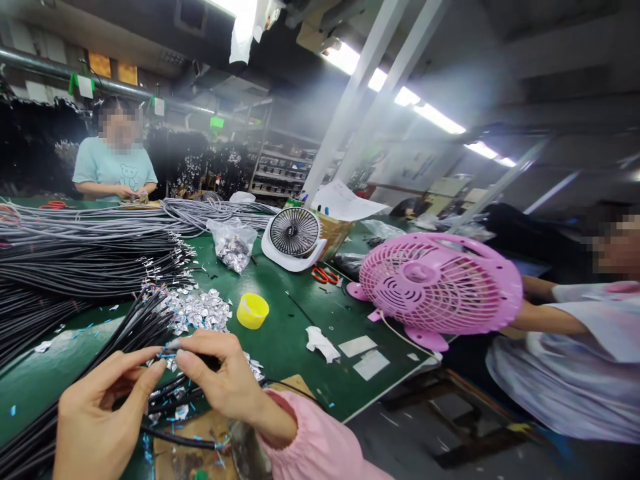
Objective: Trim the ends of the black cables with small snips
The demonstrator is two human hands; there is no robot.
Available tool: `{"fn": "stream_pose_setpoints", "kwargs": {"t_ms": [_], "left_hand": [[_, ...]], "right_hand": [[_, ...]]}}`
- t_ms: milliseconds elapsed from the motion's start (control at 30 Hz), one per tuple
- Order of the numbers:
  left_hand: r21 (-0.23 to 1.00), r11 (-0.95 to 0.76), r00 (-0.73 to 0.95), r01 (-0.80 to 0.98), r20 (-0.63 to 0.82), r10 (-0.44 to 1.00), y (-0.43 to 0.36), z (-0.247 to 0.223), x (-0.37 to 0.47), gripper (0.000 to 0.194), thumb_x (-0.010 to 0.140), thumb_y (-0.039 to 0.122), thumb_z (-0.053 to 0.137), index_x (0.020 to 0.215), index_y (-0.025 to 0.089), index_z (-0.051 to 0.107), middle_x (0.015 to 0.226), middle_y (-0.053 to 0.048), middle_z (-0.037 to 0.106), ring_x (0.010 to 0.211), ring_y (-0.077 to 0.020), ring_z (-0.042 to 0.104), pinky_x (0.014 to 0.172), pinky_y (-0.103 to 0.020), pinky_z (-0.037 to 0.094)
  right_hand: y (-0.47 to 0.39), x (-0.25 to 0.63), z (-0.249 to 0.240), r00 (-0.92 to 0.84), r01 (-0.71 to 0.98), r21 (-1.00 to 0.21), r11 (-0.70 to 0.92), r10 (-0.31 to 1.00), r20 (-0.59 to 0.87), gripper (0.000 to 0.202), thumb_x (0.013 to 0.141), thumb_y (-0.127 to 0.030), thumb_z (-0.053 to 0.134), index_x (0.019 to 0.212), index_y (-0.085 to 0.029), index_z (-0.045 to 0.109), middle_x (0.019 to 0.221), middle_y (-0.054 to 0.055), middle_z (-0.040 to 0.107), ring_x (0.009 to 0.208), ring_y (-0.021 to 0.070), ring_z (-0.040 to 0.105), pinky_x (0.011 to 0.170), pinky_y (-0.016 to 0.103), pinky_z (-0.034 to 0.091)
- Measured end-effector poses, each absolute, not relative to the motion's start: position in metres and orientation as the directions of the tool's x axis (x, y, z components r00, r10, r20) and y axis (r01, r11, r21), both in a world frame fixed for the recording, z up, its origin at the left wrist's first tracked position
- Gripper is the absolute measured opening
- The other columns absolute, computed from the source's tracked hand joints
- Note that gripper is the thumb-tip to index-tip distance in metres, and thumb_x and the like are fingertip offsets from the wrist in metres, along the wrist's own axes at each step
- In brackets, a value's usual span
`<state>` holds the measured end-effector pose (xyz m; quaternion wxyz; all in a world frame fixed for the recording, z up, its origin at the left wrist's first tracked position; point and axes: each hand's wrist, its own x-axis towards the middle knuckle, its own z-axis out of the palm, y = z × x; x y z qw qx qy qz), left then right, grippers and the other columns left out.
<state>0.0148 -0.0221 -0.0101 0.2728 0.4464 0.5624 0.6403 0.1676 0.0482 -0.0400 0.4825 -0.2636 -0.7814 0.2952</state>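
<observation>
left hand (103,407) and right hand (227,373) meet over the near edge of the worktable (285,350), fingertips almost touching. the left is narrow, thumb and forefinger closed on thin blue wires (167,352); the right thumb and forefinger are also close together at the same spot, but whether they grip a wire cannot be told. the blue wires sit between the two sets of fingertips, in front of the bundle of black cables (133,330) that runs in from the left edge. another black cable (175,437), its end bared, lies over a brown board (167,463) at the near edge. foil scraps (200,310) are heaped just beyond the hands, with a yellow cup (253,311) to their right, and a pink fan (420,283) stands by the right edge.

the wires look very light, limp and easily bent or nicked, so a soft pinch near their tips should suit them. the black jacket looks smooth, perhaps a little slippery, and springier; a firmer hold just behind the bared end would likely steady it best.
</observation>
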Motion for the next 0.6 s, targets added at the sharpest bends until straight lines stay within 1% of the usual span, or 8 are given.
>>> {"fn": "stream_pose_setpoints", "kwargs": {"t_ms": [133,300,367,467,600], "left_hand": [[0.947,-0.266,-0.461,0.18,0.32,0.827,-0.023,-0.011,0.015,0.041,0.051,0.063,0.09,0.071,0.027,0.083,0.049,0.002,0.067,0.042,-0.0117,0.058,0.036,-0.016,0.044],[0.948,-0.265,-0.468,0.174,0.317,0.825,-0.02,-0.002,0.017,0.047,0.046,0.07,0.088,0.065,0.027,0.082,0.045,-0.001,0.066,0.04,-0.0132,0.059,0.036,-0.017,0.046],[0.945,-0.272,-0.464,0.183,0.327,0.823,-0.02,0.0,0.019,0.044,0.047,0.067,0.089,0.065,0.027,0.082,0.046,0.0,0.067,0.04,-0.0129,0.059,0.036,-0.017,0.046],[0.931,-0.297,-0.451,0.214,0.363,0.815,-0.021,-0.003,0.021,0.037,0.052,0.06,0.089,0.068,0.027,0.083,0.049,0.001,0.069,0.041,-0.0126,0.059,0.037,-0.017,0.046],[0.919,-0.307,-0.412,0.246,0.386,0.825,-0.021,-0.01,0.019,0.027,0.063,0.052,0.086,0.073,0.027,0.083,0.054,0.001,0.072,0.045,-0.0138,0.063,0.041,-0.018,0.05]], "right_hand": [[0.047,0.168,-0.037,-0.403,0.098,-0.759,0.644,0.723,0.561,0.026,0.093,-0.04,0.065,0.082,-0.02,0.077,0.065,0.003,0.064,0.058,0.0161,0.056,0.054,0.027,0.046],[0.044,0.17,-0.034,-0.394,0.101,-0.771,0.629,0.737,0.549,0.026,0.094,-0.033,0.063,0.075,-0.018,0.075,0.064,0.004,0.063,0.057,0.0146,0.053,0.055,0.026,0.043],[0.043,0.17,-0.034,-0.392,0.113,-0.765,0.634,0.736,0.552,0.023,0.093,-0.031,0.063,0.079,-0.019,0.076,0.063,0.003,0.061,0.056,0.0142,0.051,0.055,0.026,0.041],[0.044,0.171,-0.036,-0.391,0.133,-0.756,0.641,0.735,0.555,0.019,0.092,-0.031,0.064,0.086,-0.019,0.078,0.064,0.002,0.061,0.056,0.0143,0.049,0.055,0.027,0.04],[0.044,0.171,-0.036,-0.392,0.145,-0.755,0.639,0.738,0.55,0.02,0.092,-0.033,0.065,0.086,-0.019,0.077,0.063,0.001,0.059,0.057,0.0143,0.049,0.057,0.027,0.041]]}}
